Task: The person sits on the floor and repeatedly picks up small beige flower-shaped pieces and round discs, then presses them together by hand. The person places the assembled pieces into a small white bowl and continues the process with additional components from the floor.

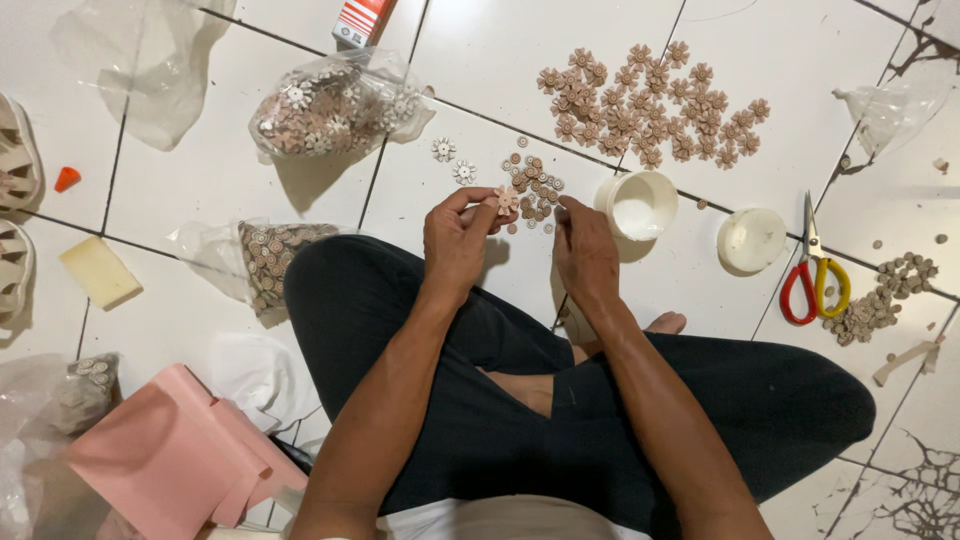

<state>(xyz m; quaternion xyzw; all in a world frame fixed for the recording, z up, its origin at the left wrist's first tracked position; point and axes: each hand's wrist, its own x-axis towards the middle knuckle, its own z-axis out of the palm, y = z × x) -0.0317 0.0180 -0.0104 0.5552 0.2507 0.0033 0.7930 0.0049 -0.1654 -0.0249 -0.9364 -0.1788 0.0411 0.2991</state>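
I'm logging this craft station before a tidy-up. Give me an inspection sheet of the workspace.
Surface: white tiled floor, cracked at right.
Job's things: small flower piece pinched by left hand; right hand beside it; loose discs; finished flowers.
Clutter: bagged pieces, scissors, two white cups, pink sheets, yellow sponge.
Grippers: both bare hands, fingers curled.
Cables: nothing seen.
Surroundings: sandals at left edge.

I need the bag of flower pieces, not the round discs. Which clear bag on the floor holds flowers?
The knotted clear bag at the top, beside the red-and-white box. The bag by the knee holds flat round discs instead.
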